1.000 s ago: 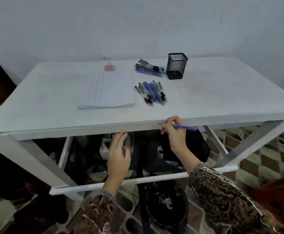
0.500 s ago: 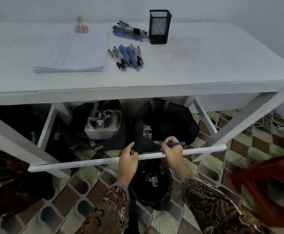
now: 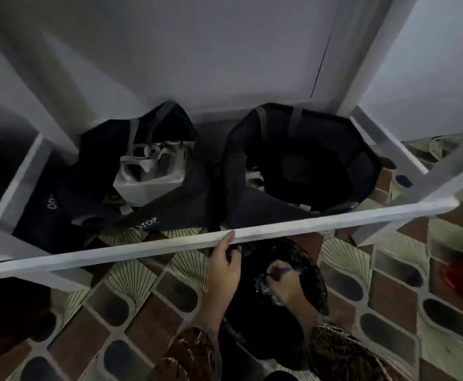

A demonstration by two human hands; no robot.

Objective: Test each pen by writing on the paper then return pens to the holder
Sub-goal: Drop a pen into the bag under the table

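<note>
I am looking under the white table, so the paper, the pen holder and the other pens are out of view. My right hand [image 3: 284, 284] is shut on a blue pen [image 3: 286, 270], held low inside a black bin [image 3: 266, 334] lined with shiny black plastic on the floor. My left hand [image 3: 224, 268] is beside it on the left. Its fingers curl on the bin liner's rim [image 3: 245, 247], and the thumb tip touches the table's white crossbar [image 3: 334, 219].
Two black bags stand behind the crossbar: the left bag [image 3: 92, 193] holds a white object [image 3: 147, 174], the right bag [image 3: 301, 163] gapes open. White table legs [image 3: 406, 152] slant at right. A red thing [image 3: 461, 273] lies blurred on the patterned tile floor.
The view has dropped from the tabletop to under the table. Both hands moved down past the crossbar. The right hand carried the blue pen into the black bin.
</note>
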